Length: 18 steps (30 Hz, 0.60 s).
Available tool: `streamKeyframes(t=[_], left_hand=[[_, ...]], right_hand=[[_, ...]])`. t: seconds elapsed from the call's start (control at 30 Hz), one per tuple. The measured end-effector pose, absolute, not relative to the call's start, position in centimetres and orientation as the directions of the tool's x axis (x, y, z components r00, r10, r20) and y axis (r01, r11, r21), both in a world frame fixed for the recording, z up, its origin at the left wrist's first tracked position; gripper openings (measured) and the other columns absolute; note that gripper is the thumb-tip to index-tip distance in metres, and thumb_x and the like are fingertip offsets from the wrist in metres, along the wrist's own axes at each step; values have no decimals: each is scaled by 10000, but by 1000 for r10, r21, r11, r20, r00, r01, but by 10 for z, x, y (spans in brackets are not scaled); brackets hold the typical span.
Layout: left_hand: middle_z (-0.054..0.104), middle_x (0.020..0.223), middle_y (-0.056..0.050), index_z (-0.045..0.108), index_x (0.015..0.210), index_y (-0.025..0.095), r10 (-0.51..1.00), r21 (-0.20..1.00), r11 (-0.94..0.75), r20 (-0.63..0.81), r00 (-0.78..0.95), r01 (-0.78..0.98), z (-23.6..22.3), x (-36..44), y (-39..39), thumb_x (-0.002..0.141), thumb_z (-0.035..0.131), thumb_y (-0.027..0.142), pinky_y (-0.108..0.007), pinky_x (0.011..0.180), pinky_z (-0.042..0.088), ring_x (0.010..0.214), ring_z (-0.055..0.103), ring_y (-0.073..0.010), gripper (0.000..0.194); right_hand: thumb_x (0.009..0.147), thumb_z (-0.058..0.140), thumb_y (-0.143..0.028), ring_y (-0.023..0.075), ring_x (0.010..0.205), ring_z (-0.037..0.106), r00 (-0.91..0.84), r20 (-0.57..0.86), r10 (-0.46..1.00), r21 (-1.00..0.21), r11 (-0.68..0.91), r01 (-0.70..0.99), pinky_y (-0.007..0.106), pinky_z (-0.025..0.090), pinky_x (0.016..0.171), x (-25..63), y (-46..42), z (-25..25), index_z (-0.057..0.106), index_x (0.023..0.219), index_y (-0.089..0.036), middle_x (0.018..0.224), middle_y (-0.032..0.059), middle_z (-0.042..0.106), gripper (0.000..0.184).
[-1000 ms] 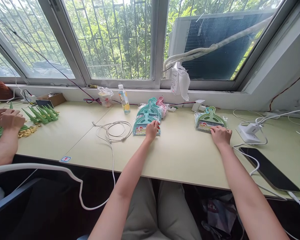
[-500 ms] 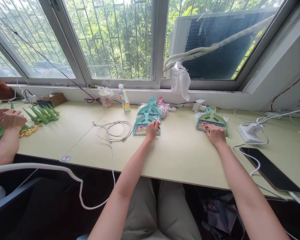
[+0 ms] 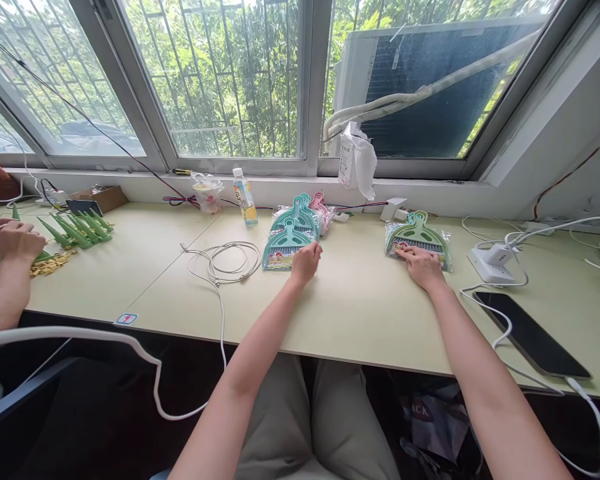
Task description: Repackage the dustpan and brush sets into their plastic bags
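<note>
Across the wrapped green dustpan-and-brush set [image 3: 420, 235], the right hand [image 3: 421, 265] has been shifted leftward, from the lower right corner to the printed label near the lower left. The left hand [image 3: 306, 264] is kept at nearly the same spot, with its fingers now curled in more.

The green set is laid flat on the right half of the pale counter [image 3: 360, 303]. It is touched by the right hand's fingers, which are partly spread, the index finger stretched over the label; nothing is grasped. The left hand is held loosely closed at the lower right edge of a wrapped turquoise dustpan-and-brush set [image 3: 289, 239]; whether the wrapping is pinched cannot be told. That set is overlapped with a second turquoise set [image 3: 300, 209] behind it, and a pink set [image 3: 320, 204] is placed just beside the second one.

To the left, a coiled cable [image 3: 234, 262] and a drink bottle [image 3: 245, 199], upright, are seen. On the far right, a dark smartphone [image 3: 533, 335] is set below a white power adapter [image 3: 491, 267]. At the far left, green pointed pieces [image 3: 83, 230] are seen beside another person's hands [image 3: 17, 240].
</note>
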<state>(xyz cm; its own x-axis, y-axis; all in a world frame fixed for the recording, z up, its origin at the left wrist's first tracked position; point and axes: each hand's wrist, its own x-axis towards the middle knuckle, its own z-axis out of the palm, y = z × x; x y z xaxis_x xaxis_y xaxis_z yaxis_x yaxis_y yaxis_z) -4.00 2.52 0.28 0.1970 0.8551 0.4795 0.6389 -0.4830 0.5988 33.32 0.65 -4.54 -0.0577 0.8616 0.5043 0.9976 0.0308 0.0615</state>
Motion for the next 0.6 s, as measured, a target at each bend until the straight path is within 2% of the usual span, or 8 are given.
streamKeyframes(t=[0.1, 0.2, 0.27, 0.37, 0.47, 0.53, 0.6], left_hand=[[656, 896, -75, 579, 877, 189, 754, 336, -627, 487, 440, 703, 1, -2, 12, 976, 328, 244, -268, 692, 446, 789, 609, -170, 275], [625, 995, -115, 575, 948, 176, 492, 62, -855, 410, 769, 514, -6, 61, 5, 941, 389, 192, -291, 752, 476, 952, 593, -207, 187], [615, 1068, -131, 576, 1014, 166, 358, -38, -914, 389, 849, 403, -12, 106, 6, 916, 417, 170, -311, 808, 480, 1037, 571, -223, 187], [623, 1126, -144, 589, 1084, 148, 313, -52, -930, 403, 860, 364, -21, 158, 17, 892, 462, 186, -354, 940, 438, 1117, 555, -242, 233], [620, 1187, -149, 575, 1162, 149, 489, 89, -859, 436, 755, 505, -30, 181, 33, 912, 397, 180, -377, 970, 418, 1126, 566, -236, 309], [576, 1288, -134, 521, 1257, 169, 559, 164, -818, 452, 695, 552, -36, 184, 42, 911, 400, 207, -383, 989, 406, 1166, 546, -227, 369], [530, 1361, -124, 491, 1299, 185, 599, 198, -789, 459, 656, 582, -39, 182, 47, 914, 390, 217, -423, 1046, 360, 1215, 512, -227, 400]], right_hand=[[842, 396, -105, 244, 1084, 570, -53, 504, 862, 26, 46, 999, 421, 337, 885, 332, 6, -46, 646, 1203, -284, 1226, 61, 646, 474], [811, 371, -45, 244, 1111, 574, -23, 498, 867, -41, 50, 998, 437, 349, 919, 329, 4, -43, 589, 1279, -280, 1259, 55, 639, 567], [783, 367, -17, 244, 1142, 569, 11, 491, 871, -117, 53, 992, 427, 374, 927, 328, 1, -40, 514, 1358, -262, 1277, 61, 634, 642], [799, 404, -67, 244, 1115, 593, 54, 462, 885, -245, 69, 967, 404, 408, 949, 330, -3, -36, 427, 1423, -222, 1229, 66, 665, 643], [761, 379, -18, 229, 1150, 584, 70, 446, 892, -293, 71, 954, 347, 424, 960, 336, -3, -36, 415, 1419, -210, 1274, 62, 639, 686], [733, 352, 15, 219, 1160, 579, 57, 454, 889, -246, 63, 967, 346, 438, 947, 340, 0, -39, 379, 1433, -236, 1276, 56, 634, 745], [742, 328, 17, 231, 1150, 581, -14, 471, 882, -149, 96, 984, 371, 452, 922, 344, 2, -43, 349, 1442, -217, 1285, 87, 621, 739]])
